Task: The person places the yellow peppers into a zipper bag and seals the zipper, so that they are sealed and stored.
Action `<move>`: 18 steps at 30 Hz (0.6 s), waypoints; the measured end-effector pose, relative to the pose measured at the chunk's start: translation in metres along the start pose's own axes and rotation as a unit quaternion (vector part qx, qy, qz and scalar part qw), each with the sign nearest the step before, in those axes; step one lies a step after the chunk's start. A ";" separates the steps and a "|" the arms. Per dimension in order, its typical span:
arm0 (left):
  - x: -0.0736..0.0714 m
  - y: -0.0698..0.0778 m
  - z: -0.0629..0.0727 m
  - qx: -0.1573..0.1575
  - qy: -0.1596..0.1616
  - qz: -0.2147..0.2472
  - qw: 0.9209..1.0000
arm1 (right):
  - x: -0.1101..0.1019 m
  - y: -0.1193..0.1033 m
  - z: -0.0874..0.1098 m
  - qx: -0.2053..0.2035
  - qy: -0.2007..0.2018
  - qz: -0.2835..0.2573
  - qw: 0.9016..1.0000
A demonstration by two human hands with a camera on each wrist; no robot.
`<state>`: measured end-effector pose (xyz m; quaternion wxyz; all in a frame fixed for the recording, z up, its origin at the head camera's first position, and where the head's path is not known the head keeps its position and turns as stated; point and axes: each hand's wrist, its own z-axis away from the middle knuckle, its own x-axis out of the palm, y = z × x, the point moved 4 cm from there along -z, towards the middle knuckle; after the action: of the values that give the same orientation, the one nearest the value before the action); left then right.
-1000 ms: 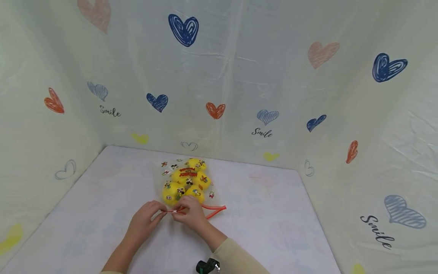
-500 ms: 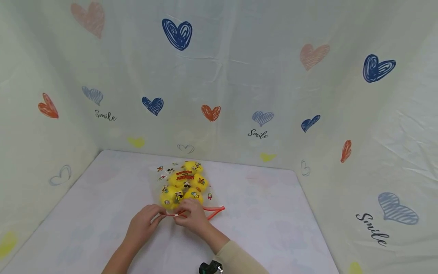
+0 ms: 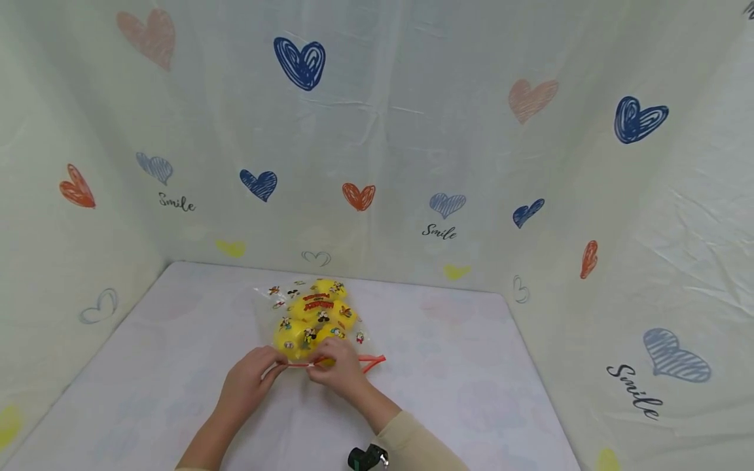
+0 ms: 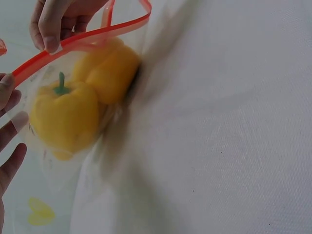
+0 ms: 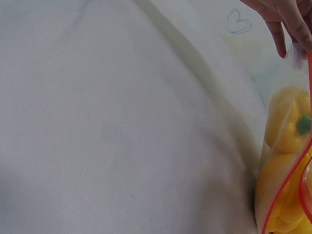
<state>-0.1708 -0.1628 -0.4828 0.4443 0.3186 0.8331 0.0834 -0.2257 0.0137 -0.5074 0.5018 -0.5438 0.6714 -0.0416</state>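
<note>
A clear zip bag [image 3: 268, 314] with cartoon prints lies on the table, holding several yellow bell peppers [image 4: 63, 114] with green stems. Its opening is edged by a red zip strip [image 4: 87, 36], which faces the person. My left hand [image 3: 250, 376] pinches the strip near its left end. Farther right, my right hand [image 3: 338, 366] pinches a small white slider [image 3: 311, 364] on the strip, partly hidden by the fingers. Past the right hand, the strip's right end [image 3: 374, 360] spreads into two separate red edges.
The white table [image 3: 448, 373] is enclosed by a pale curtain [image 3: 400, 144] printed with hearts, at the back and both sides. A small black device [image 3: 366, 456] is at the right sleeve cuff.
My right hand has slid right along the strip with the slider, and the gap between the hands has widened. The left hand keeps its pinch. The head view has shifted slightly.
</note>
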 end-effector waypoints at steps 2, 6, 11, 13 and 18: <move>0.000 0.000 -0.001 -0.007 -0.008 -0.003 1.000 | 0.000 0.002 0.001 0.004 0.000 0.000 1.000; 0.003 -0.003 -0.003 -0.027 -0.031 -0.009 0.999 | -0.002 0.006 0.003 0.006 0.009 0.013 1.000; 0.004 -0.004 -0.003 -0.040 -0.047 -0.015 0.998 | -0.005 0.009 0.007 0.009 0.016 0.015 1.000; 0.004 -0.004 -0.003 -0.039 -0.048 -0.015 0.998 | -0.006 0.009 0.009 0.010 0.020 0.014 1.000; 0.005 -0.006 -0.003 -0.050 -0.054 -0.015 0.997 | -0.012 0.010 0.013 0.002 0.035 0.028 0.999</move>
<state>-0.1781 -0.1639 -0.4874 0.5055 0.2877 0.8071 0.1012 -0.2242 0.0330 -0.5119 0.4805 -0.5218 0.7033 -0.0480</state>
